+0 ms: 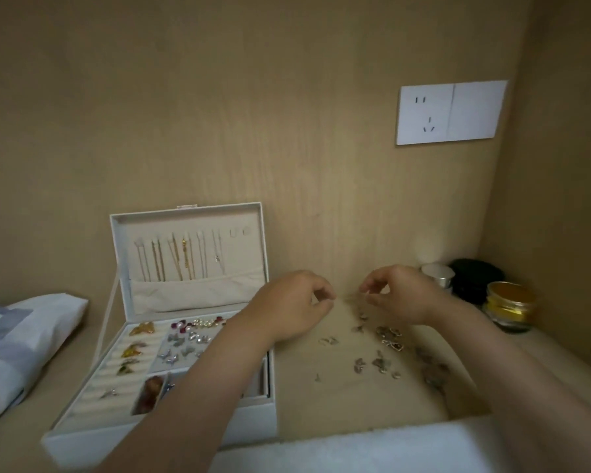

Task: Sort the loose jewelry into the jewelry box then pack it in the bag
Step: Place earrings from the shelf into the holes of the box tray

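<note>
Left hand (287,305) and right hand (400,295) are being held apart, fingers pinched; contents cannot be told. Jewelry (382,349) below them is being judged light, snaggy: best pinched singly.

To our left the open jewelry box (82,442) takes up much of the table (304,387). Its lid (123,254) stands upright close to the back wall (287,131) and bars any sideways reach at that height. Further left, the bag (24,336) fills the edge. Between the box and the scattered loose jewelry (386,339) a bare strip of table runs front to back. The right rear corner is crowded: a silver-capped jar (437,273), a black jar (476,279) and a gold-lidded jar (510,307) stand close together by the side wall (567,199). A white pad (355,448) lies along the near edge. Our left hand (287,308) and right hand (400,295) hang above the table, a small gap between them.
</note>
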